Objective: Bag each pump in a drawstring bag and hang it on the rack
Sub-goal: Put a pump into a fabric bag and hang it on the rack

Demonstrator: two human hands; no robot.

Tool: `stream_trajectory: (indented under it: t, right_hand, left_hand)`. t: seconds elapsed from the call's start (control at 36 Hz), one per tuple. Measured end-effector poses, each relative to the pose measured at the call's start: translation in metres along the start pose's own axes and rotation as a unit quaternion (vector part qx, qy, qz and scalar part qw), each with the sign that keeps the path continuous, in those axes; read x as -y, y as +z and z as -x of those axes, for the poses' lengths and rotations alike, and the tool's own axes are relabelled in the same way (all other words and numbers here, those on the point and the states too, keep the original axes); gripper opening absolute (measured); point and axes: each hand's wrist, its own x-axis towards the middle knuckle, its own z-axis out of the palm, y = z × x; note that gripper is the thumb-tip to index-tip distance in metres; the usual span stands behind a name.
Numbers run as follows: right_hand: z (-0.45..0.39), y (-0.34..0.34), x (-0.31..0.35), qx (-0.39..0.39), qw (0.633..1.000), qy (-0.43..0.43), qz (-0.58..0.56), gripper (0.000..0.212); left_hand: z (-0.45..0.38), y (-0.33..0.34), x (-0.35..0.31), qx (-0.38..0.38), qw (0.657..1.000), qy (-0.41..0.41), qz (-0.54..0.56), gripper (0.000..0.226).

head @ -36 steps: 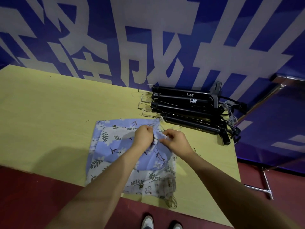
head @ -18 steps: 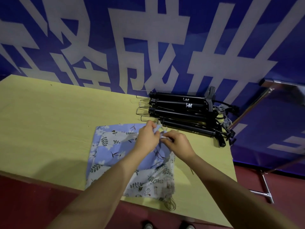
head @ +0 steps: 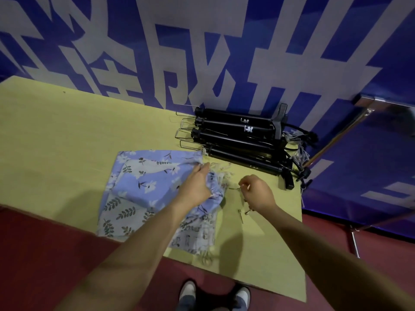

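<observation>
Several blue floral drawstring bags [head: 143, 187] lie stacked flat on the yellow table [head: 56, 135]. My left hand [head: 197, 185] grips the bunched mouth of the top bag at its right edge, where frayed cord ends [head: 222, 172] stick out. My right hand [head: 258, 191] hovers just right of the bags with curled fingers, pinching a small thin piece [head: 235, 188]; whether that is cord or metal is unclear. Several black pumps [head: 235, 140] lie side by side at the table's back right, beyond both hands.
Two small metal pieces [head: 243, 213] lie on the table under my right wrist. A metal rack frame [head: 332, 142] stands right of the table against the blue banner wall. More cords [head: 296, 151] tangle by the pump handles. My shoes [head: 215, 295] show below the table's front edge.
My right hand has drawn away to the right from the bag mouth, where both hands were together. My left hand stays on the bunched fabric. The camera view has shifted.
</observation>
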Motion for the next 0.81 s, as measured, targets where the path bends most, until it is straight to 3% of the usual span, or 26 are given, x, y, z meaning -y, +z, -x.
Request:
stream_trajectory:
  t: [0.08,0.25,0.47,0.64,0.81]
  right_hand:
    - [0.001,0.002,-0.015,0.024,0.999,0.033,0.021,0.014]
    - [0.015,0.015,-0.032,0.104,0.986,-0.058,0.113,0.025]
    - [0.019,0.033,-0.032,0.121,0.979,-0.03,0.16,0.023]
    - [0.021,0.035,-0.025,0.109,0.986,-0.012,0.128,0.021]
    - [0.008,0.018,0.006,-0.005,0.999,-0.003,-0.034,0.01]
  left_hand:
    - [0.0,0.006,-0.006,-0.017,0.999,0.021,0.039,0.083]
    - [-0.006,0.032,-0.001,-0.031,0.998,0.012,0.054,0.086]
    - [-0.003,0.05,0.008,-0.038,0.998,-0.009,0.052,0.091]
    - [-0.003,0.046,0.015,-0.051,0.998,-0.001,0.032,0.081]
    - [-0.002,0.023,0.021,-0.125,0.992,0.007,0.034,0.056]
